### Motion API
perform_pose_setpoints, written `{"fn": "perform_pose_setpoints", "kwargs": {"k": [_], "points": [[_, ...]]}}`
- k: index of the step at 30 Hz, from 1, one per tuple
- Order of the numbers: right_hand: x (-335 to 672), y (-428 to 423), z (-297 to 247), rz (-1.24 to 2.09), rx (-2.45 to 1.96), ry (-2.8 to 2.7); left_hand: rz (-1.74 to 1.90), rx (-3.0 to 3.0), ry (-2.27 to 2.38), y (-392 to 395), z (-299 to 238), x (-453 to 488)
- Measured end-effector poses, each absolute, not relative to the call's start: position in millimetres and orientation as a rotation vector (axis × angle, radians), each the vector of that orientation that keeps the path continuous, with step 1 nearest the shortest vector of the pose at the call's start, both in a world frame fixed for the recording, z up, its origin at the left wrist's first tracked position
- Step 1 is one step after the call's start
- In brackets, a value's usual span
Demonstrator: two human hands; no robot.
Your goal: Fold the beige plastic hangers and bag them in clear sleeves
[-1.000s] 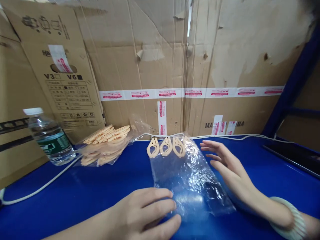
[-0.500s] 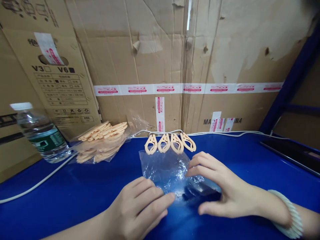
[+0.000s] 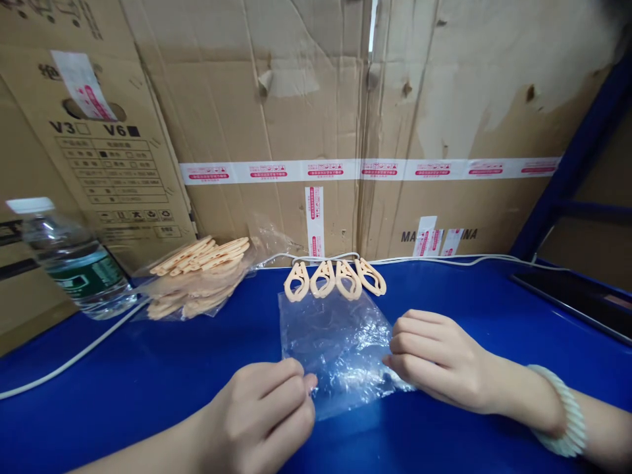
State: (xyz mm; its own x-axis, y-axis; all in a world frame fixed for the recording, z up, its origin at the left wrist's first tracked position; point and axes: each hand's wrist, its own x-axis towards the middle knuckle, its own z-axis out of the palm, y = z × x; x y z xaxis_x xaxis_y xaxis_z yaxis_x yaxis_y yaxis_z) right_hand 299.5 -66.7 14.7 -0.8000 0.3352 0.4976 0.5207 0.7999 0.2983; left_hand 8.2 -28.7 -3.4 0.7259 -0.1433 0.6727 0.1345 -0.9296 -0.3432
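A clear plastic bag (image 3: 336, 349) lies crinkled and flat on the blue table in front of me. At its lower left edge my left hand (image 3: 276, 401) is closed, pinching the film between thumb and fingers. My right hand (image 3: 434, 355), with curled fingers, grips the bag's right side. Just beyond the bag's far edge, several peach-coloured, teardrop-shaped plastic pieces (image 3: 322, 280) with open middles lie in a row. More flat pieces of the same colour (image 3: 202, 257) are stacked on and in another clear bag (image 3: 197, 289) at the left.
A water bottle (image 3: 79, 263) with a green label stands at the far left, with a white cable (image 3: 74, 355) running past it. Cardboard (image 3: 276, 118) walls the back of the blue table (image 3: 148, 388). A dark flat device (image 3: 573, 303) lies at the right.
My right hand has closed from a spread posture onto the bag's right side. My left fingers have curled in on its lower left edge. The bag now lies flatter and more spread out.
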Motion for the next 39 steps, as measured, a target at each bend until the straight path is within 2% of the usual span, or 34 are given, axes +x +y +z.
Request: {"fn": "perform_pose_setpoints", "kwargs": {"k": [6, 13, 21, 26, 33, 39], "points": [[295.4, -66.4, 16.2, -0.637, -0.630, -2.632, -0.918, -2.472, -0.040, -32.2, -0.8, 12.0], [290.6, -74.7, 20.7, -0.002, -0.641, -2.520, -0.774, -2.534, -0.072, -33.1, 5.3, 16.3], [289.7, -74.6, 15.6, 0.234, -0.918, -2.747, -0.778, -2.670, -0.138, -35.5, 6.5, 15.6], [285.9, -77.2, 16.4, 0.382, -0.938, -2.773, -1.114, -3.082, -0.221, -30.0, 10.7, 15.9], [281.9, -79.0, 18.6, 0.458, -0.967, -2.761, -1.747, -3.445, -1.110, -16.7, 0.5, 24.6], [279.1, -81.0, 19.6, 0.484, -0.969, -2.743, -1.754, -3.776, -0.866, -9.1, -5.0, 22.4]]}}
